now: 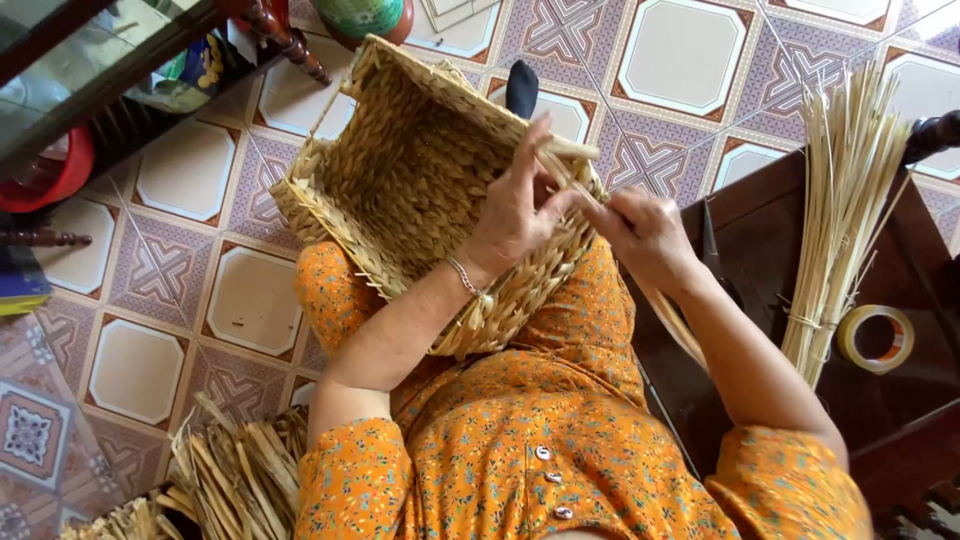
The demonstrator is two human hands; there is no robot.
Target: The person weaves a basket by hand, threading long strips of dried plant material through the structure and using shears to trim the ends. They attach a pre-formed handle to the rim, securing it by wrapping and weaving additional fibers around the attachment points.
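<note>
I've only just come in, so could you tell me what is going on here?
A person in an orange dress holds a woven basket on the lap. The left hand grips its rim, and the right hand pinches a straw strand there. A bundle of straw and a tape roll lie on the dark table.

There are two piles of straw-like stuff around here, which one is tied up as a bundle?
The pale reed bundle on the dark wooden table, beside the tape roll, has a tie near its base. The dried strips on the floor lie loose.

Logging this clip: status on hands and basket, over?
Left hand pressed on woven basket rim. Right hand pinching a straw strand at the rim. Nothing blocking either hand.
</note>
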